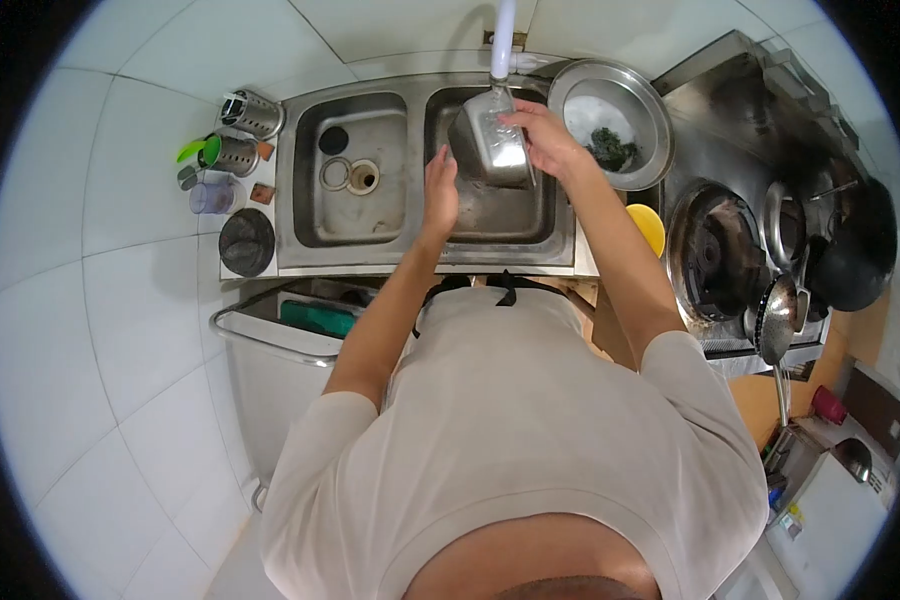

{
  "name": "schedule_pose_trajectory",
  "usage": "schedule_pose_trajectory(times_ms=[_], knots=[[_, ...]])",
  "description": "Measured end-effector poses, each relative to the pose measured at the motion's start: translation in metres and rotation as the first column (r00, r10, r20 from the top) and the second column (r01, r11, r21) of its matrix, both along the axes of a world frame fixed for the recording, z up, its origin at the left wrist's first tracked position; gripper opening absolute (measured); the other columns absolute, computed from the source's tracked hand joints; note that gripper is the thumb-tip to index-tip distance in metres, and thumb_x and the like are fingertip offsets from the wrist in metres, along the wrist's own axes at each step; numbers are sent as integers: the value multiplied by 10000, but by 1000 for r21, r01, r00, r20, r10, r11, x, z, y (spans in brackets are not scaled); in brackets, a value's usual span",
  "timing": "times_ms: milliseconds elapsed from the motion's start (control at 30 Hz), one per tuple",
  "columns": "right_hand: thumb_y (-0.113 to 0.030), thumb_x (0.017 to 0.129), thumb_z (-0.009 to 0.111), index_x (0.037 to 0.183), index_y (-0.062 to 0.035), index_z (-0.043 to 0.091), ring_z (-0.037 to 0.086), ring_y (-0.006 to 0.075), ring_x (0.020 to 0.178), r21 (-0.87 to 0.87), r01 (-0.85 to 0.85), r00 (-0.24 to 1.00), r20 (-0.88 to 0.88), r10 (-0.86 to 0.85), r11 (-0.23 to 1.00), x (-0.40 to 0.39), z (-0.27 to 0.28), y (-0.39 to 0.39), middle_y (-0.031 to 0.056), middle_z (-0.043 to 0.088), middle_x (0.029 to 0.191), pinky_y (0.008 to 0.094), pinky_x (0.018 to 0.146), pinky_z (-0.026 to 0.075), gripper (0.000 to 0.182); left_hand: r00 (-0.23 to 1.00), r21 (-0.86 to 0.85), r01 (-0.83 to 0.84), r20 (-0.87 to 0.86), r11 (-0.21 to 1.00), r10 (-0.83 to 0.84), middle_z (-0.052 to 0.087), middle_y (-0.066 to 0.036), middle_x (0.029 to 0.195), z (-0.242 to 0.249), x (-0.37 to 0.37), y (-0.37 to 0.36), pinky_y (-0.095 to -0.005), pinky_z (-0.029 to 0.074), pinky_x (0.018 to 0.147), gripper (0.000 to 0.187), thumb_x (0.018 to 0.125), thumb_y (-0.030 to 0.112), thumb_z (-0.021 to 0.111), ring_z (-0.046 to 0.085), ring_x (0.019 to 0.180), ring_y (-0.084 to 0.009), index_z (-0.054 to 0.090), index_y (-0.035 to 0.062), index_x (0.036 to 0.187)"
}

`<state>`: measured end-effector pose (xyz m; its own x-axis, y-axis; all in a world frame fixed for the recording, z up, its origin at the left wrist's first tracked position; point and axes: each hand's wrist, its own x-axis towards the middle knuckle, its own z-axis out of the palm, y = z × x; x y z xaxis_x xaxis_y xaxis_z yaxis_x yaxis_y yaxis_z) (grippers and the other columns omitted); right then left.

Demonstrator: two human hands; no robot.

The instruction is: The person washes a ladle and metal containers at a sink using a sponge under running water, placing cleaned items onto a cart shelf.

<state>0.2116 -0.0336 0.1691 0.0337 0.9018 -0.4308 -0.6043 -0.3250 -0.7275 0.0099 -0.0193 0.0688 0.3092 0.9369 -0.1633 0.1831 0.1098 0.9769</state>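
Observation:
A metal container point(490, 145) is tilted over the right sink basin point(500, 215), beneath the white tap point(504, 40). Water appears to run onto it. My right hand point(548, 138) grips its right side, fingers on the upper edge. Close to the container's left side is my left hand point(441, 190), its fingers stretched upward; whether they touch the metal is hard to tell. Just right of the basin sits a round metal bowl point(660, 125) with dark green leaves point(610, 150) inside.
The left basin point(365, 215) has a drain ring and a black disc. Metal holders point(255, 115), a clear cup point(215, 195) and a dark mesh item point(246, 243) line the left edge. Right are a yellow bowl point(647, 229), a stove burner point(715, 250) and a skimmer point(775, 320).

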Motion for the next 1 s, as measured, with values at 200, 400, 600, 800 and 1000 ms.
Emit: schedule_pose_trajectory(times_ms=[200,400,600,800,1000], knots=[[-93,909,580,1049,-23,598,646,126,751,49,126,992,-38,-124,991,19,-1,5,48,654,892,257,732,562,158,996,-624,48,91,780,12,303,-72,1514,-63,4,38,-574,216,1076,648,981,569,309,245,1404,-307,288,164,1486],[-139,925,569,922,-25,567,621,121,651,-136,292,956,14,-293,947,4,9,35,52,627,831,281,607,576,114,959,-829,-31,133,558,251,341,-112,1479,-94,4,46,-622,263,1034,602,962,550,400,280,1367,-331,391,106,1367],[-203,900,615,1007,20,571,671,206,739,-147,321,944,-25,-328,936,35,-2,45,97,636,867,338,685,605,251,881,-784,13,303,620,364,485,-91,1276,-140,-14,46,-561,336,970,477,959,456,459,425,1184,-312,477,102,1280],[-205,885,648,998,20,591,661,204,776,-134,413,911,64,-408,901,56,14,31,103,652,900,324,718,583,257,825,-790,105,408,603,391,562,-91,1122,-156,-4,60,-450,436,898,429,970,423,459,528,1016,-265,518,90,1234],[-182,892,629,1039,-6,584,647,186,800,-126,456,890,48,-454,881,63,27,9,87,644,915,333,718,584,234,759,-755,253,543,606,359,601,-99,1138,-98,39,78,-395,465,892,413,958,363,508,584,986,-237,538,75,1254]])
